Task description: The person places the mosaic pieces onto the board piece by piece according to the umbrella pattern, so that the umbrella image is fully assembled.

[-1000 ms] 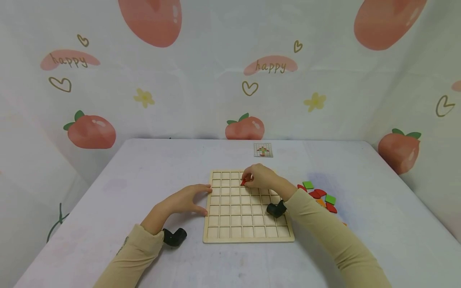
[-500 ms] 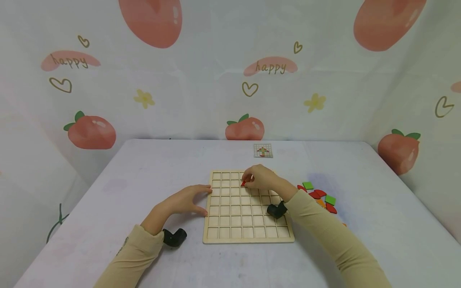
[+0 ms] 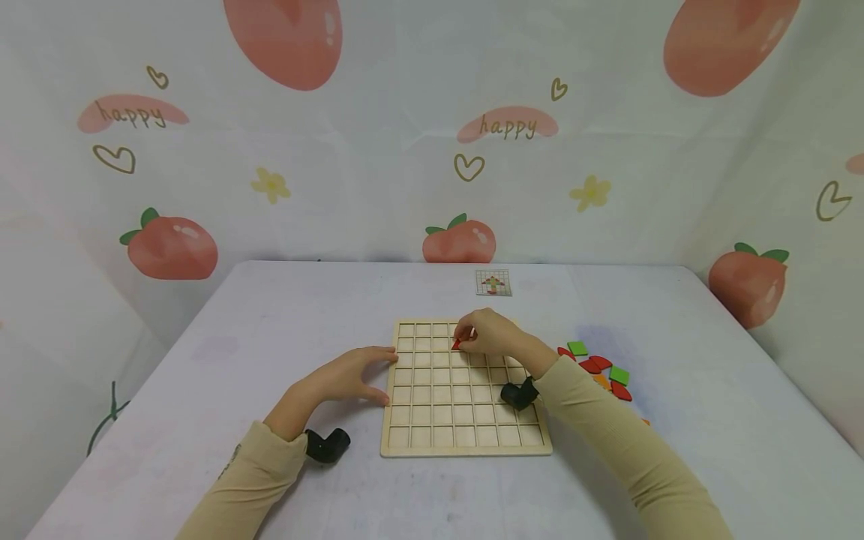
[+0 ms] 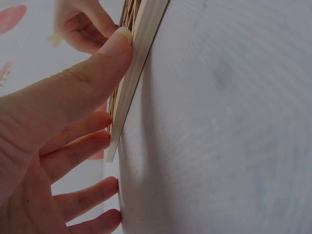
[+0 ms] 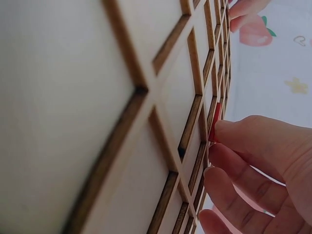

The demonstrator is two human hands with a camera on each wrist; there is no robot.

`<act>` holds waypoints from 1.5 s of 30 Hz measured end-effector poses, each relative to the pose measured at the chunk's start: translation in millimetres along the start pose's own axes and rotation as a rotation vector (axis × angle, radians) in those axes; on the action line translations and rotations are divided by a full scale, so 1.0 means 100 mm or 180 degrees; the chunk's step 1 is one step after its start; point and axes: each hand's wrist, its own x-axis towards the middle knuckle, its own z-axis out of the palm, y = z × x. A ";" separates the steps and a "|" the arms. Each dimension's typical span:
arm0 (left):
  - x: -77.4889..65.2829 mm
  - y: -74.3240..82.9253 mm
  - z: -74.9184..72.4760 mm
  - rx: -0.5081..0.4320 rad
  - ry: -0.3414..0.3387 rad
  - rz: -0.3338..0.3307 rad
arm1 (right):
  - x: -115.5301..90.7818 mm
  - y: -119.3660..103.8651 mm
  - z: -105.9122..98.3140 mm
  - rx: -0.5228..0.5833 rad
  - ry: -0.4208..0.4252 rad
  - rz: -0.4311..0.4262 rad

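A wooden grid board (image 3: 422, 414) lies flat on the table, divided into square cells by raised ribs. My right hand (image 3: 491, 332) is over its far part and pinches a small red tile (image 3: 456, 345) at a cell. Close up in the right wrist view, the thumb presses on the red tile (image 5: 215, 122), which sits among the ribs; most of the tile is covered. My left hand (image 3: 343, 375) rests its thumb and fingertips along the board's left edge, fingers spread. In the left wrist view the thumb of the left hand (image 4: 68, 97) lies against the board's rim (image 4: 139, 63).
Several loose red, green and orange tiles (image 3: 619, 375) lie right of the board, partly behind the right sleeve. A small pattern card (image 3: 493, 283) lies beyond the board. Black wrist cameras (image 3: 328, 445) sit at both wrists. A printed cloth hangs behind the table.
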 end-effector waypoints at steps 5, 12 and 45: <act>0.00 0.00 0.00 -0.0007 -0.0003 0.0012 | 0.00 0.00 0.01 0.0001 0.0000 0.0008; 0.00 0.00 0.01 -0.0039 0.0006 0.0002 | -0.05 0.02 -0.04 0.0062 0.0023 -0.0039; 0.00 0.00 0.01 0.0005 -0.0006 0.0005 | -0.95 0.57 -0.51 0.0362 0.0435 0.0618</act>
